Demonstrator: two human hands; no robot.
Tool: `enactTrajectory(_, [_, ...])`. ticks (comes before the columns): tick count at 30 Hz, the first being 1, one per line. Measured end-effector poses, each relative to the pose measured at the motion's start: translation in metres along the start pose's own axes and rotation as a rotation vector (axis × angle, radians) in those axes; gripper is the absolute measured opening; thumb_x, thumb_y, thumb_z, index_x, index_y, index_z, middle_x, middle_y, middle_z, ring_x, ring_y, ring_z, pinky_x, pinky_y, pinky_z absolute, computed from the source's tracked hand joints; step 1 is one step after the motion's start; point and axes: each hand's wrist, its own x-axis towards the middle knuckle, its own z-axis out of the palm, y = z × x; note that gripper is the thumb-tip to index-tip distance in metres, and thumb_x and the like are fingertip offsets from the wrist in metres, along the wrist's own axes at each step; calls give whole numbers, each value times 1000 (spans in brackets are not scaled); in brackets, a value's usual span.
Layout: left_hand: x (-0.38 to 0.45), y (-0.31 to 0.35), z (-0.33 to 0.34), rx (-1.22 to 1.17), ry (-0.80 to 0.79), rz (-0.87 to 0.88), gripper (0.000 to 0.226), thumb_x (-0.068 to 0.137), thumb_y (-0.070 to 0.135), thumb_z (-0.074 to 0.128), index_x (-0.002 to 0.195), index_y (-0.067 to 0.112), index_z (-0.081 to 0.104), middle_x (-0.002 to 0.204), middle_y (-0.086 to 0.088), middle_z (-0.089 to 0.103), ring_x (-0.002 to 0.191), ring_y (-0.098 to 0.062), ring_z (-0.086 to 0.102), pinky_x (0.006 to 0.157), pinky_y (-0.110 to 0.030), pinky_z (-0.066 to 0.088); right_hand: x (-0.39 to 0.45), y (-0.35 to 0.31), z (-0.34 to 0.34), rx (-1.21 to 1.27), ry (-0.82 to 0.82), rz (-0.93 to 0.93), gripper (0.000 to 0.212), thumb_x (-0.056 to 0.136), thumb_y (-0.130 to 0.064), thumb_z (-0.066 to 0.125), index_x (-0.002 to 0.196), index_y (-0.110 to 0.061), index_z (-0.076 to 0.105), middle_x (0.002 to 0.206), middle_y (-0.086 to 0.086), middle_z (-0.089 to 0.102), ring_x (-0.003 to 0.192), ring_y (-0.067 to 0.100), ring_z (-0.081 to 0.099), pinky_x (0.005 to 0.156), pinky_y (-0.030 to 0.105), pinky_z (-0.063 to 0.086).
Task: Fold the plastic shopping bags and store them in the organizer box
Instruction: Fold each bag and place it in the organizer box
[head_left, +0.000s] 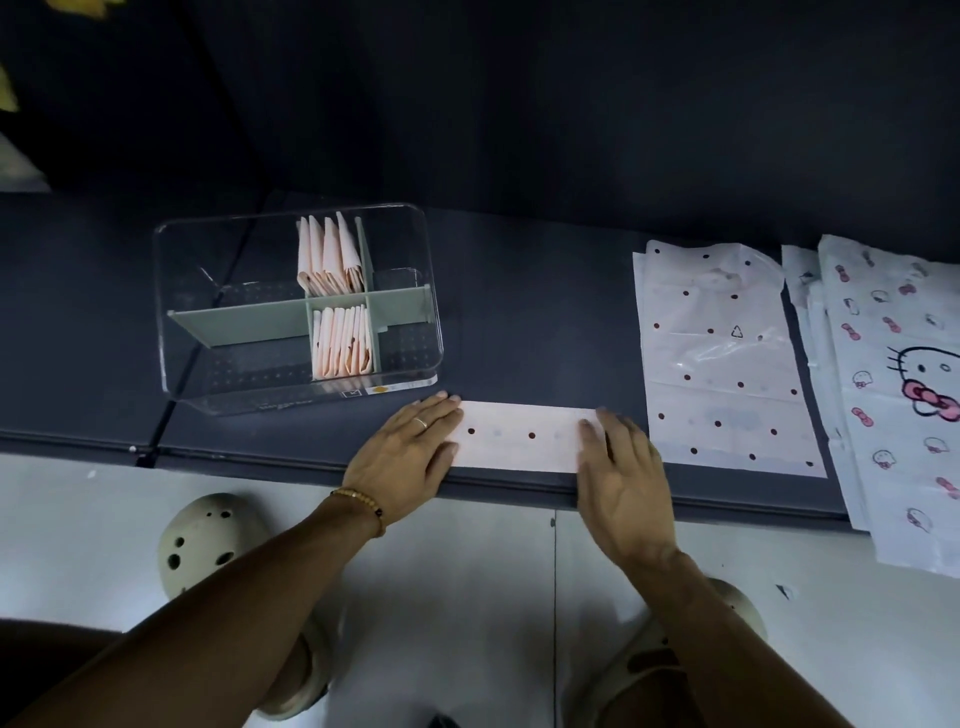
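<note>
A pale pink dotted plastic bag (519, 435), folded into a long strip, lies flat at the near edge of the dark table. My left hand (410, 451) presses its left end with straight fingers. My right hand (623, 478) lies flat on its right end. Behind my left hand stands the clear organizer box (176, 322) with green dividers. Two of its middle compartments hold several folded pink bags (340, 348) standing upright.
A stack of flat dotted bags (722, 358) lies to the right of my hands. Cartoon-cat printed bags (893, 395) overhang the table's right front corner. The table's front edge (260, 457) runs just below the strip, with white floor and my shoes beneath.
</note>
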Motion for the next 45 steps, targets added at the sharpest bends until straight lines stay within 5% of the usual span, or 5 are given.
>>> enactTrajectory(11, [-33, 14, -7, 162, -92, 159, 55, 97, 37, 49, 148, 32, 28, 157, 4, 21, 145, -20, 12, 117, -35, 9, -5, -28, 4, 99, -73, -114, 44, 99, -25, 43, 142, -16, 45, 154, 1, 34, 144, 20, 27, 115, 40, 23])
enactTrajectory(16, [-27, 38, -21, 84, 116, 185, 25, 93, 23, 55, 114, 20, 68, 115, -3, 65, 109, -26, 55, 92, -37, 46, -10, -62, -3, 208, 90, -203, 32, 76, -12, 69, 108, -11, 68, 119, 10, 62, 104, 31, 58, 79, 40, 51])
enactTrajectory(25, [1, 51, -27, -557, 69, -243, 24, 83, 29, 71, 100, 13, 73, 95, 4, 71, 80, -9, 60, 70, -21, 51, 23, -51, -14, 935, -134, 321, 15, 95, -13, 57, 84, -6, 64, 84, 7, 69, 78, 28, 64, 72, 40, 57])
enactTrajectory(35, [29, 60, -19, -358, 29, -521, 40, 87, 38, 64, 56, 18, 48, 64, -3, 57, 66, -23, 56, 63, -29, 48, 49, -56, -5, 604, -39, 470, 18, 95, -26, 59, 79, -17, 62, 70, -3, 62, 65, 15, 60, 67, 22, 47])
enactTrajectory(45, [32, 56, -26, 5, 136, -407, 25, 83, 41, 64, 94, 19, 59, 97, -3, 62, 91, -25, 59, 70, -34, 48, 76, -57, -9, 474, -154, 471, 21, 93, -35, 59, 88, -15, 66, 85, 9, 69, 84, 28, 65, 71, 30, 52])
